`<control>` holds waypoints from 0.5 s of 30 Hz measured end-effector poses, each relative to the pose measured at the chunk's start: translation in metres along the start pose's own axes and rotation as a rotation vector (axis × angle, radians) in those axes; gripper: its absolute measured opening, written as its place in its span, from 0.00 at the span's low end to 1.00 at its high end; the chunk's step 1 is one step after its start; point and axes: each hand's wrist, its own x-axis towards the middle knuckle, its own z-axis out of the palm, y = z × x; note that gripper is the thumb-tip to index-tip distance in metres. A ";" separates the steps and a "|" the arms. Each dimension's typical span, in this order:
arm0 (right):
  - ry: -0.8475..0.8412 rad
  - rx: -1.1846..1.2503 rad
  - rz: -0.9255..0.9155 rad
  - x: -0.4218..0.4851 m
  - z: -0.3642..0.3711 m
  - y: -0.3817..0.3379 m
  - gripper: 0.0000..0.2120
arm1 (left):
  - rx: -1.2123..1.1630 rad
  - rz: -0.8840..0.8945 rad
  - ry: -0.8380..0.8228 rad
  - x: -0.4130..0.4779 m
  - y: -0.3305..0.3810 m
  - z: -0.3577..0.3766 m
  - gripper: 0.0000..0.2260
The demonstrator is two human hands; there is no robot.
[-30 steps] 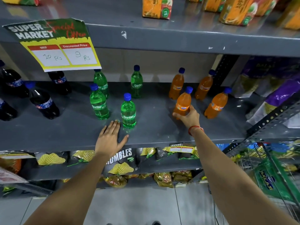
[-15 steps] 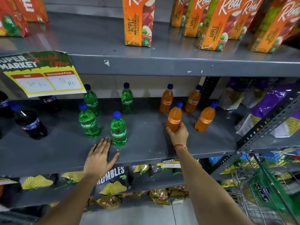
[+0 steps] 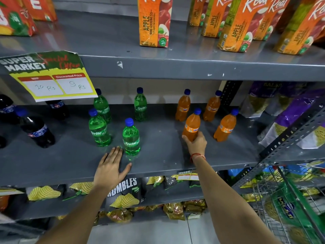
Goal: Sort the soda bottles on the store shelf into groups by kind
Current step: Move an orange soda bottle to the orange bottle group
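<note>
On the grey middle shelf (image 3: 158,155) stand three groups of small bottles with blue caps. Dark cola bottles (image 3: 37,131) are at the left, several green Sprite bottles (image 3: 131,138) in the middle, several orange Fanta bottles (image 3: 182,106) at the right. My right hand (image 3: 196,144) grips the base of the front orange Fanta bottle (image 3: 192,125), which stands upright on the shelf. My left hand (image 3: 110,167) lies flat on the shelf, fingers spread, just in front and left of the nearest Sprite bottle, holding nothing.
A price sign (image 3: 51,76) hangs from the upper shelf edge over the left bottles. Juice cartons (image 3: 154,22) stand on the shelf above. Purple snack bags (image 3: 297,117) sit at the right, chip bags (image 3: 124,192) below, and a wire basket (image 3: 284,199) at lower right.
The view has tilted upward, showing more of the juice shelf. My right hand stays on the front Fanta bottle, and my left hand stays flat on the shelf.
</note>
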 end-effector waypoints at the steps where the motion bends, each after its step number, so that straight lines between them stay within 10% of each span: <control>1: -0.005 -0.011 0.002 0.001 0.000 0.000 0.23 | 0.004 -0.002 -0.004 0.000 0.000 0.000 0.38; 10: 0.243 0.126 -0.099 -0.056 0.014 -0.017 0.20 | 0.037 0.011 -0.030 0.000 -0.003 0.000 0.39; 15: -0.149 0.156 -0.255 -0.103 0.073 -0.047 0.26 | 0.020 0.015 -0.044 0.002 -0.003 -0.002 0.40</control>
